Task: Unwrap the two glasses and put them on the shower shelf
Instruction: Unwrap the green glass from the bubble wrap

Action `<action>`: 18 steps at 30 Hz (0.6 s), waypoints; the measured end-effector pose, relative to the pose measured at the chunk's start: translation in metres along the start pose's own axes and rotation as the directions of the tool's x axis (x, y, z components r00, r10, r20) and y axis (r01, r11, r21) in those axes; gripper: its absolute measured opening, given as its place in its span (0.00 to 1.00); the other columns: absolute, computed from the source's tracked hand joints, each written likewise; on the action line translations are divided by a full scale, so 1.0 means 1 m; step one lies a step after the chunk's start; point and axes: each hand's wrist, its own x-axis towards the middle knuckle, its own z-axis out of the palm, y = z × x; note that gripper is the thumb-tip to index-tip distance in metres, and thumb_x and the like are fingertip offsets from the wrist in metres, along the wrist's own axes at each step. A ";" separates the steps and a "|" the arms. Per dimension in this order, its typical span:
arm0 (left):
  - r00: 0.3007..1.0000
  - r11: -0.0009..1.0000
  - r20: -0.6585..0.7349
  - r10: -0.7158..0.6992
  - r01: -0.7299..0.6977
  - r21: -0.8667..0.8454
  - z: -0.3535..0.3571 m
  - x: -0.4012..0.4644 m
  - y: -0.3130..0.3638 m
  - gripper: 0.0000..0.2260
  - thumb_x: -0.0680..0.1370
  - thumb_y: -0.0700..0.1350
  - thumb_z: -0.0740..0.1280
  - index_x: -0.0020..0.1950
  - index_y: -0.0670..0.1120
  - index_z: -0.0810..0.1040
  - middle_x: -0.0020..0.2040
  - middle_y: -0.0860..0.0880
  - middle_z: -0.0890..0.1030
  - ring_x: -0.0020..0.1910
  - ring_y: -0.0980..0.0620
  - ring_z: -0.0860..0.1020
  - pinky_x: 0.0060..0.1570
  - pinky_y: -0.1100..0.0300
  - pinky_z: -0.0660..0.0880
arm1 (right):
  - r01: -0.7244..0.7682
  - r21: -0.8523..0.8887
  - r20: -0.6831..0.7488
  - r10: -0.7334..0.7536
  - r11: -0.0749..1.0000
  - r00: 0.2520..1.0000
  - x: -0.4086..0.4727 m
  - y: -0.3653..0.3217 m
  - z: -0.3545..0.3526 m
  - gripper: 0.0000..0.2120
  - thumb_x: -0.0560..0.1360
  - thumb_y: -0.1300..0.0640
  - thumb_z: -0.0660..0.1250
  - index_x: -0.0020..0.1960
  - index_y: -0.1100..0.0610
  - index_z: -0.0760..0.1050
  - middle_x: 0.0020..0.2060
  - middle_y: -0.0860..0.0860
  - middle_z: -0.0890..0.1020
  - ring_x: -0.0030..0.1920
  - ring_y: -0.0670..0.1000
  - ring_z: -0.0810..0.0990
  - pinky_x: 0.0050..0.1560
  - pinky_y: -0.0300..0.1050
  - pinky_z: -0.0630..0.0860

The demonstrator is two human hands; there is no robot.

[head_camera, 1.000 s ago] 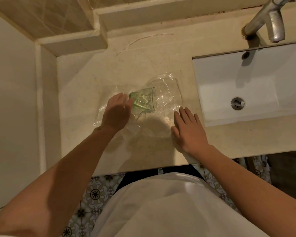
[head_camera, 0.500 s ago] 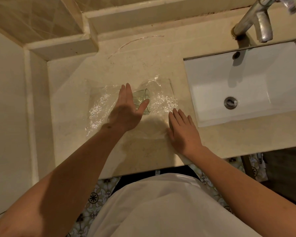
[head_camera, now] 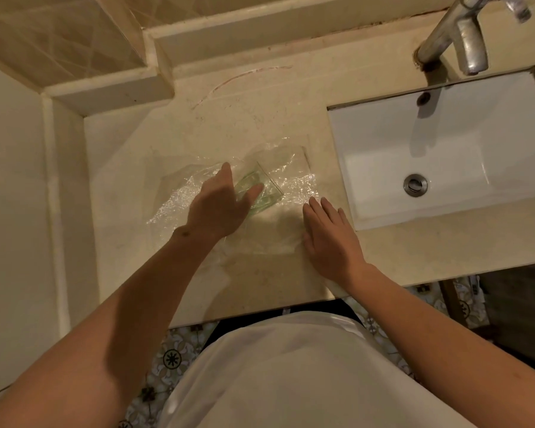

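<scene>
Rolling under the flattened left hand (head_camera: 217, 205), the one visible green glass (head_camera: 258, 189) has turned over on the spread plastic wrap (head_camera: 294, 177) at frame centre, so it looks nearly freed. The right hand (head_camera: 329, 236) stays flat, pinning the wrap to the desk (head_camera: 260, 118). One glass, one sheet; no second glass seen.

Glass (head_camera: 264, 191) on its side on plastic wrap (head_camera: 179, 197), on surface (head_camera: 260, 118), just beyond left grip (head_camera: 218, 205). Right grip (head_camera: 329, 236) flat on wrap's right edge. Sink (head_camera: 445, 143) right of right grip; tap (head_camera: 460, 32) behind sink.
</scene>
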 end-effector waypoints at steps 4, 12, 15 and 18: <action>0.990 0.961 -0.033 0.138 -0.125 0.245 0.000 -0.016 0.017 0.38 0.72 0.70 0.69 0.70 0.42 0.70 0.61 0.42 0.77 0.55 0.40 0.80 0.52 0.46 0.80 | 0.008 0.012 -0.009 -0.008 1.000 1.000 0.000 0.001 -0.002 0.23 0.82 0.56 0.59 0.76 0.60 0.65 0.77 0.55 0.66 0.78 0.60 0.60 0.75 0.60 0.62; 0.992 0.965 0.123 0.041 -0.071 0.253 0.005 -0.004 0.021 0.46 0.73 0.56 0.77 0.82 0.56 0.52 0.60 0.38 0.79 0.58 0.35 0.79 0.57 0.44 0.78 | 0.014 -0.011 0.007 -0.014 1.000 1.000 -0.001 0.001 -0.002 0.26 0.81 0.55 0.59 0.78 0.60 0.64 0.79 0.54 0.64 0.79 0.59 0.59 0.74 0.58 0.61; 0.994 0.962 0.107 -0.009 -0.021 0.273 0.014 -0.006 0.018 0.50 0.74 0.49 0.77 0.83 0.44 0.45 0.62 0.35 0.78 0.58 0.34 0.80 0.56 0.42 0.78 | 0.017 -0.037 0.024 -0.016 0.999 1.000 0.000 0.001 -0.002 0.27 0.80 0.54 0.59 0.79 0.59 0.62 0.79 0.53 0.63 0.80 0.58 0.57 0.75 0.57 0.60; 0.998 0.956 0.032 -0.056 0.045 0.290 0.020 -0.007 0.016 0.48 0.74 0.47 0.77 0.81 0.36 0.47 0.59 0.33 0.80 0.56 0.33 0.81 0.54 0.43 0.79 | 0.017 -0.041 0.041 -0.015 0.999 0.999 0.000 0.002 -0.002 0.28 0.81 0.54 0.58 0.79 0.59 0.61 0.80 0.53 0.61 0.80 0.57 0.55 0.76 0.57 0.59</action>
